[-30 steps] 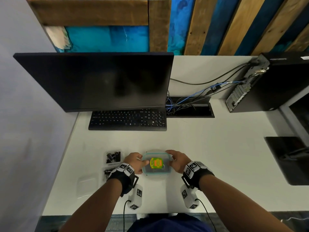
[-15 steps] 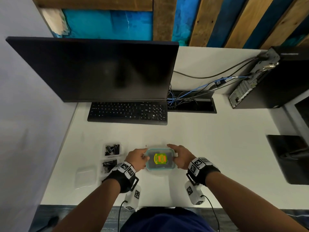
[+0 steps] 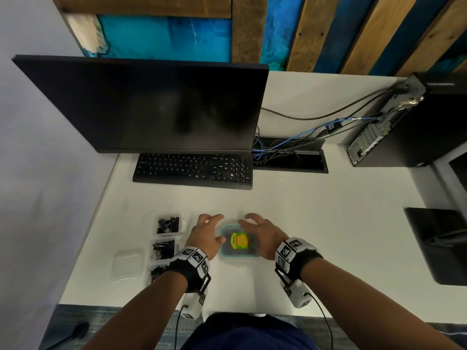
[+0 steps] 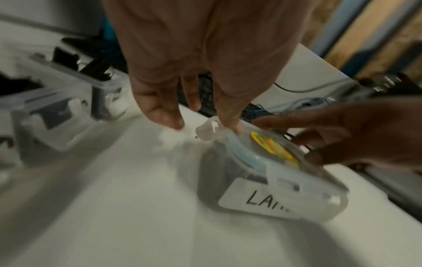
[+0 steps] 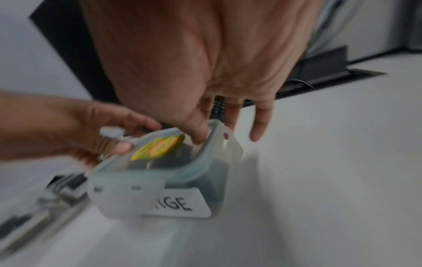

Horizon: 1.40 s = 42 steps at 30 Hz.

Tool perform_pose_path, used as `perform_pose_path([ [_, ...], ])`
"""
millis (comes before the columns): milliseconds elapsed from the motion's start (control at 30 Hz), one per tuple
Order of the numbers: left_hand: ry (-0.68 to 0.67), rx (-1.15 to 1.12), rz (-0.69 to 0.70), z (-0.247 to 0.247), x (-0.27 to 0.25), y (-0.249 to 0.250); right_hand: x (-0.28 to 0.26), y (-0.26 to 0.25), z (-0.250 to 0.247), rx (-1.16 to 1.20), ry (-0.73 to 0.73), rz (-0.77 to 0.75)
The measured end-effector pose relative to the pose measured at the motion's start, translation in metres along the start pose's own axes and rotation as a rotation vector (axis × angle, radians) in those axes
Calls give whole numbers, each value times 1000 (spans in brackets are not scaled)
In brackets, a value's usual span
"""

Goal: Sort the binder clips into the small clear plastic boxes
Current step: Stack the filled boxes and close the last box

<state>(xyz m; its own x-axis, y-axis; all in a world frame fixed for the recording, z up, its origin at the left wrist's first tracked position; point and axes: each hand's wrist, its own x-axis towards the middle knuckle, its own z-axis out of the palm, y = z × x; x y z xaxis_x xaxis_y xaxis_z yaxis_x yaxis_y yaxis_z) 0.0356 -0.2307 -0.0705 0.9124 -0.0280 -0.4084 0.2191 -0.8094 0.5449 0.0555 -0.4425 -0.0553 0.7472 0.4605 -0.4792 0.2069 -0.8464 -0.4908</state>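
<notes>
A small clear box (image 3: 239,251) with a blue-sealed lid and a yellow-green sticker stands on the white desk between my hands. Dark clips show dimly through its walls. Its white label (image 5: 182,204) reads "LA…" in the left wrist view and "…RGE" in the right wrist view. My left hand (image 3: 206,233) lies at the box's left side with fingers spread, its thumb touching the lid's corner beside a raised latch flap (image 4: 206,129). My right hand (image 3: 260,231) is at the box's right side, thumb pressing on the lid (image 5: 160,144), fingers straight past the far edge.
Left of my left hand stand open clear boxes (image 3: 168,224) (image 3: 163,248) holding black binder clips; a third is partly hidden by my wrist. A loose clear lid (image 3: 126,266) lies further left. Behind are a keyboard (image 3: 194,170), a monitor (image 3: 151,104) and a cable slot (image 3: 290,160).
Both hands held the box's sides with curled fingers before. Now the fingers are spread and straight, and only the thumbs touch the lid. The box has stayed in about the same place.
</notes>
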Motion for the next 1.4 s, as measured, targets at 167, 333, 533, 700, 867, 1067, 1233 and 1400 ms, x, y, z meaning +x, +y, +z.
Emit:
perform_pose_path([
  [167,-43,197,198,13,-9,5,-5,2,6,55,-66,-79],
  [333,-226,295,193,14,-13,-1,2,8,12,-70,-52,-66],
  [533,-176,473,272,9,-3,14,9,6,17,-162,-4,-61],
  [700,-165,547,258,15,0,24,8,3,23,-174,27,-42],
  [867,-189,468,231,14,-1,18,3,4,20,-98,36,-48],
  [1067,-73,82,-42,-2,-2,-4,-20,21,5,184,98,199],
  [1233,-71,105,-166,-7,1,10,-12,28,3,107,-3,293],
  [1400,-77,67,-228,0,8,14,-3,22,11,192,24,333],
])
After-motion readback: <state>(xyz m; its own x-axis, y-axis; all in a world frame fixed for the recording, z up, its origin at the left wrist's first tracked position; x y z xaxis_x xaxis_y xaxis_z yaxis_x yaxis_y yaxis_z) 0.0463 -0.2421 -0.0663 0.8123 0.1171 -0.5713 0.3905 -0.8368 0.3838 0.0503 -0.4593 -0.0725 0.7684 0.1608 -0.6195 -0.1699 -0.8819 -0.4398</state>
